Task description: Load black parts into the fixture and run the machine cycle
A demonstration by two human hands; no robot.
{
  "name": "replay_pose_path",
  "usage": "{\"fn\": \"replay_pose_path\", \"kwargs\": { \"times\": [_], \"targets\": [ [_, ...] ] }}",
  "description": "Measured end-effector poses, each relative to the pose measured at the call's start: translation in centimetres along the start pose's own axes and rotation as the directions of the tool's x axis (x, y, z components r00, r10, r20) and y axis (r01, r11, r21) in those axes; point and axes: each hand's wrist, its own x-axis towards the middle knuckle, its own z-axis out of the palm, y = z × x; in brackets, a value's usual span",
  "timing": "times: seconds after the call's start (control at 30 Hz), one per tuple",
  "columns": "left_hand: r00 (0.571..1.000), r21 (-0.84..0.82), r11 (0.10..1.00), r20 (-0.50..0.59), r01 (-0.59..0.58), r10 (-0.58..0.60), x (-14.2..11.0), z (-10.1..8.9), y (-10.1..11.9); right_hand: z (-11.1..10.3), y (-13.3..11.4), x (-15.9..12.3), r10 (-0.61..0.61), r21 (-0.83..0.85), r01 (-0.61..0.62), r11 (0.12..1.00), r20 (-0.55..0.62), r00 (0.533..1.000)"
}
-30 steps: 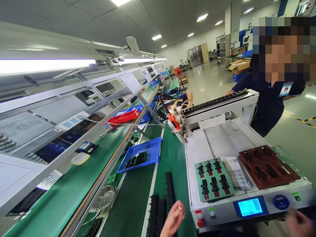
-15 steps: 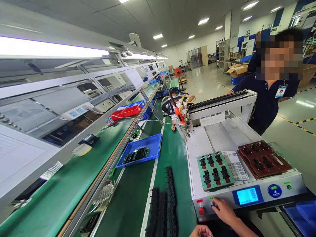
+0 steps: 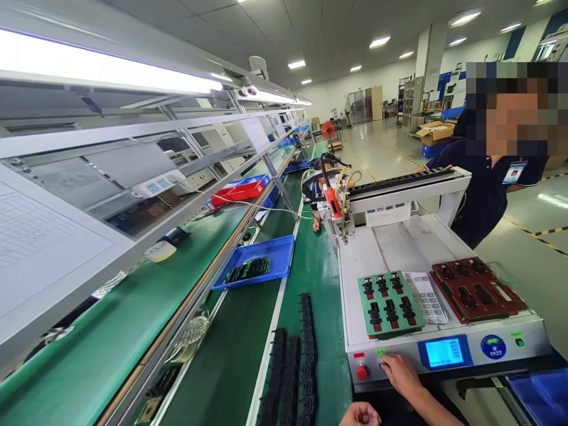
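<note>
My right hand (image 3: 402,374) reaches to the front panel of a white bench-top machine (image 3: 355,307), fingers closed at a small push button (image 3: 382,362) beside the red emergency stop knob (image 3: 362,371). The fingertips partly hide that button. My left hand (image 3: 360,414) is at the bottom edge, fingers curled in, partly cut off, with nothing visible in it. On the machine bed lies a green fixture plate (image 3: 382,307) holding several black parts. To its right, a reddish-brown fixture (image 3: 501,296) also carries black parts. A lit blue display (image 3: 445,352) is on the panel.
Rows of black parts (image 3: 290,367) stand on the green belt to the left. A blue tray (image 3: 279,254) with circuit boards lies beyond. The machine's gantry (image 3: 399,189) spans the back of the bed. A co-worker (image 3: 479,183) stands behind right; another person's hand (image 3: 316,225) shows past the gantry.
The view has shifted slightly, so the surroundings sit a little differently in the frame. My right hand stays at the button and my left hand stays curled low.
</note>
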Motion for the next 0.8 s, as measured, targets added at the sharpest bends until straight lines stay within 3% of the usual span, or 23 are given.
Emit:
{"fn": "replay_pose_path", "kwargs": {
  "times": [0.13,0.23,0.43,0.8],
  "targets": [
    [0.987,-0.123,0.992,-0.16,-0.026,0.006,0.3,1.9,1.2,-1.1,-1.4,-1.7,0.058,0.122,-0.064,0.99,0.052,0.997],
    [0.968,-0.237,0.971,-0.247,-0.03,-0.03,0.5,2.7,2.1,-1.9,-3.1,-3.3,-0.043,0.295,0.004,0.956,0.125,0.991],
    [0.976,-0.363,0.931,-0.214,-0.041,-0.041,0.8,3.2,2.9,-3.5,-5.3,-4.3,-0.195,0.317,0.129,0.94,0.186,0.963],
    [0.968,-0.344,0.939,-0.229,0.021,-0.106,0.5,3.8,4.8,-3.5,-5.7,-3.6,-0.17,0.355,0.105,0.929,0.158,0.973]
  ]
}}
